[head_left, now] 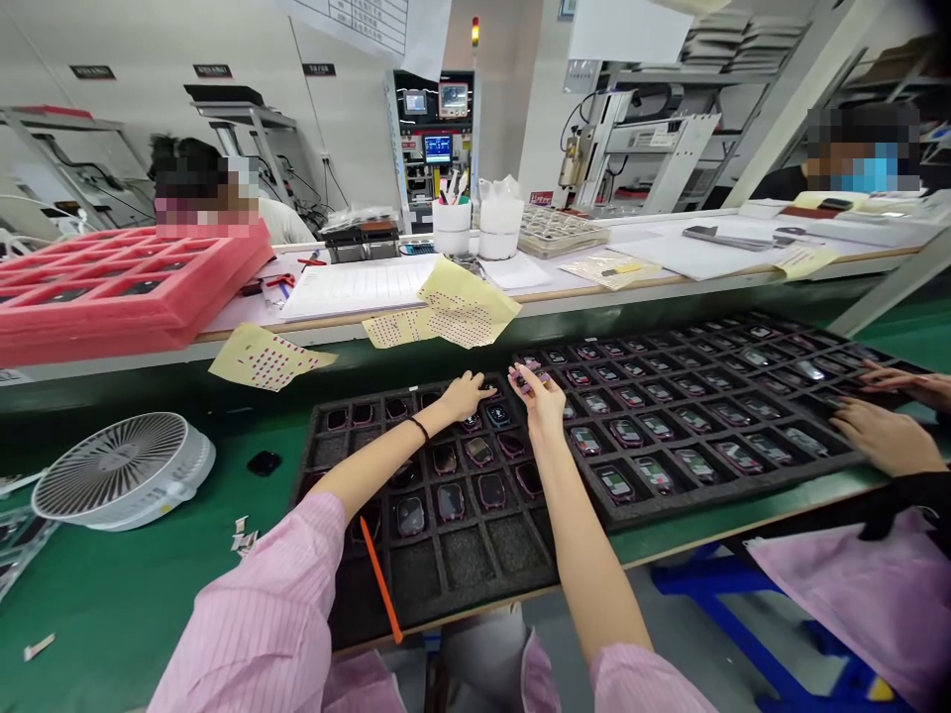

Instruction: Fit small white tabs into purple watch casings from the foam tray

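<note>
Fingers of the right hand pinched closed on a small pink frame; fingers of the left hand spread open just above a dark watch-like device in its cell. Around them, a black foam tray of square cells and pink-rimmed devices; at 3 o'clock, a co-worker's hands on a neighbouring tray; at 12 o'clock, yellow sheets dotted with pink pieces.
</note>
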`<move>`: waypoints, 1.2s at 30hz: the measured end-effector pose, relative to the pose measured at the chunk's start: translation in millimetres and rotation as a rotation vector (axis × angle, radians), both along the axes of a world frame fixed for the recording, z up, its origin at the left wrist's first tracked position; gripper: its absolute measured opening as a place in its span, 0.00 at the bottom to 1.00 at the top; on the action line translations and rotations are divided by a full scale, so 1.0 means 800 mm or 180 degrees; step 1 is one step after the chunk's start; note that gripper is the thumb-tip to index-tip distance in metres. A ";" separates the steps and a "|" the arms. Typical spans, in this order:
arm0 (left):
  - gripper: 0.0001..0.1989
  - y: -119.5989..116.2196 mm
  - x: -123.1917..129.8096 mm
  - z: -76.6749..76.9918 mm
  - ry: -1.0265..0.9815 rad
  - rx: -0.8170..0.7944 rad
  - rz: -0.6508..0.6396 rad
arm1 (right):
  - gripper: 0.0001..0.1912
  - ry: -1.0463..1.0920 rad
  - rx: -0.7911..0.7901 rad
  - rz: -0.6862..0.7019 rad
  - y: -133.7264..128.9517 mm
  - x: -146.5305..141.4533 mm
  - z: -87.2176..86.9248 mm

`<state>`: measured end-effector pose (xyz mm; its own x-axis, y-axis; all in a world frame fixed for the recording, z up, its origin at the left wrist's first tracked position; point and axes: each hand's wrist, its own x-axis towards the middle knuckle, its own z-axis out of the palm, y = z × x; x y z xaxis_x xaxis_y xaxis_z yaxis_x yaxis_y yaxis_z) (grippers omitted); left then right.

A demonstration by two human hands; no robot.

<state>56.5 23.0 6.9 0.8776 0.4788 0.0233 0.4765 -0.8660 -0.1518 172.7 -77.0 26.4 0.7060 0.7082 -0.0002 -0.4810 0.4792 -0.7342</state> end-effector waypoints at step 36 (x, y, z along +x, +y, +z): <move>0.27 -0.030 -0.092 0.006 -0.0289 -0.0096 -0.0066 | 0.16 0.0019 -0.0009 0.0107 -0.002 -0.004 -0.003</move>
<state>-17.3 -1.2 11.5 0.8823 0.4623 0.0889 0.4690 -0.8793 -0.0825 169.6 -78.5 24.2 0.6817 0.7316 -0.0064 -0.5011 0.4606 -0.7326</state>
